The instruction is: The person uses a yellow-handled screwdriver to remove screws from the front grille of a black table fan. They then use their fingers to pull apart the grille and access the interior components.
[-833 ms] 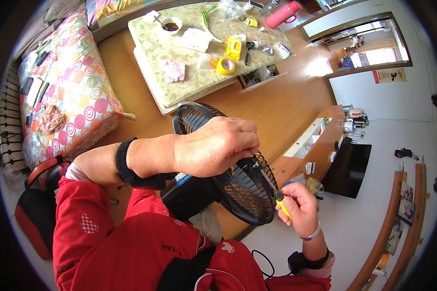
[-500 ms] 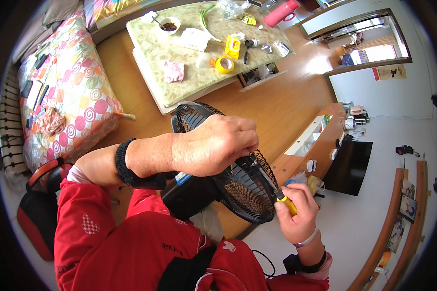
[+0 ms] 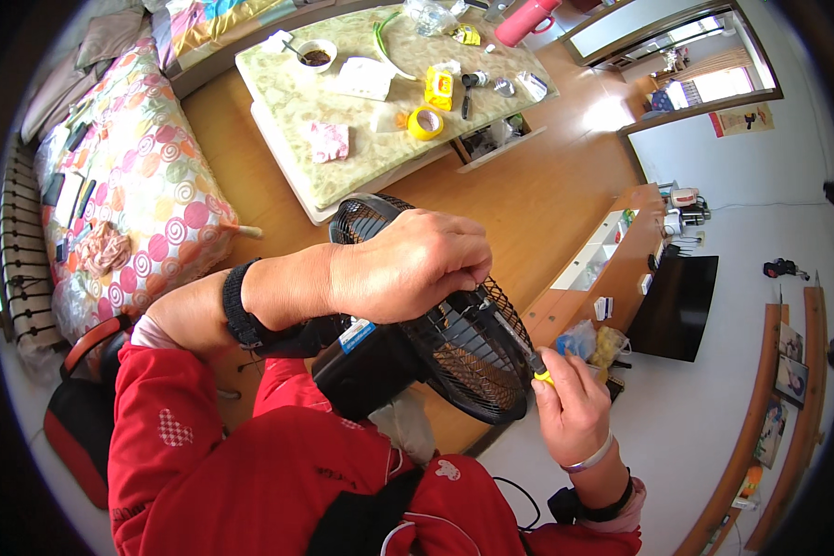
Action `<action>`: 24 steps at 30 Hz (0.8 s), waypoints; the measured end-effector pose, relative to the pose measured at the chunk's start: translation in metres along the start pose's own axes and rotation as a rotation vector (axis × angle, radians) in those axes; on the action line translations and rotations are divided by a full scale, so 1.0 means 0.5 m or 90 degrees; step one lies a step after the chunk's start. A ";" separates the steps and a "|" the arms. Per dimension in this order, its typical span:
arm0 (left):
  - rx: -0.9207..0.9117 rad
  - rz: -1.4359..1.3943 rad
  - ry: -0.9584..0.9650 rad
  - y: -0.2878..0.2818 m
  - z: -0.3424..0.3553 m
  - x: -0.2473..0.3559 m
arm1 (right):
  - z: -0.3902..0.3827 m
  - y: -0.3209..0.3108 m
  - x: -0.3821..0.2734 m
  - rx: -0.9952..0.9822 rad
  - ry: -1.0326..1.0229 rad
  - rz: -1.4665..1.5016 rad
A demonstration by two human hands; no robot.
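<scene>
A small black electric fan (image 3: 473,375) with a wire-mesh grille is tilted in front of my red clothes, its solid black base (image 3: 366,375) toward me. My left hand (image 3: 415,267) reaches across the grille. Its fingers are closed on a dark part of the fan near the middle; the fingertips partly hide what they pinch. In my right hand (image 3: 573,403) is a screwdriver (image 3: 543,376) with a yellow handle, held between thumb and fingers at the grille's right edge. The metal shaft points up and left, toward the part under my left fingers.
Beyond the fan stands a marble-patterned table (image 3: 278,120) bearing a bowl (image 3: 317,56), yellow tape (image 3: 425,123), a folded pink cloth (image 3: 329,142) and a pink flask (image 3: 526,20). A bed (image 3: 171,199) lies left, a chair (image 3: 74,435) near left. A wooden cabinet (image 3: 565,306) stands right.
My right hand has shifted slightly and its fingers now cover more of the yellow handle. The left hand keeps its hold on the fan. The whole view has moved a little.
</scene>
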State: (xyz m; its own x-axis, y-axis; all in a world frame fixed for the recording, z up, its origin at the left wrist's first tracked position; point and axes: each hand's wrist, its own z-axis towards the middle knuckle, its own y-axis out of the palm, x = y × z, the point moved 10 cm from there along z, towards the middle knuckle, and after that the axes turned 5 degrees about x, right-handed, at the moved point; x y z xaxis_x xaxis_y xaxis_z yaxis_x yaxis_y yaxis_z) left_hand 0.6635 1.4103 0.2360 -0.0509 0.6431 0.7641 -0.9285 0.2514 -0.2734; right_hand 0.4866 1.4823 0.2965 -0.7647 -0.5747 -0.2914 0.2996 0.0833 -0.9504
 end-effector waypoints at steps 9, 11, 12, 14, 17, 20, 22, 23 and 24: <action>0.000 0.028 -0.015 0.002 -0.004 -0.003 | -0.029 0.064 0.081 -0.149 0.354 0.479; 0.013 0.032 -0.004 -0.001 -0.006 0.001 | -0.032 0.081 0.091 -0.185 0.435 0.611; 0.014 0.035 -0.004 -0.001 -0.008 0.002 | -0.033 0.089 0.093 -0.220 0.461 0.647; 0.016 0.044 -0.004 -0.001 -0.010 0.002 | -0.032 0.098 0.094 -0.269 0.491 0.711; 0.018 0.065 0.005 -0.004 -0.009 0.003 | -0.029 0.105 0.095 -0.288 0.490 0.763; 0.016 0.069 -0.001 -0.003 -0.006 0.002 | -0.031 0.104 0.098 -0.278 0.470 0.747; 0.015 0.052 -0.015 -0.003 -0.006 -0.002 | -0.032 0.100 0.099 -0.264 0.463 0.739; 0.016 0.043 -0.021 -0.003 -0.006 -0.004 | -0.034 0.100 0.101 -0.263 0.465 0.731; 0.019 0.045 -0.013 -0.004 -0.007 -0.002 | -0.033 0.099 0.100 -0.257 0.459 0.728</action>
State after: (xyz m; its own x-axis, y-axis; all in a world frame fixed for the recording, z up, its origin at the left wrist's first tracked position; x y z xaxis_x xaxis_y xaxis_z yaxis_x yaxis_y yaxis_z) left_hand 0.6665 1.4117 0.2338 -0.1241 0.6436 0.7552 -0.9328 0.1839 -0.3100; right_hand 0.4536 1.4712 0.2330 -0.3707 0.4955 -0.7855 0.8569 0.5087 -0.0835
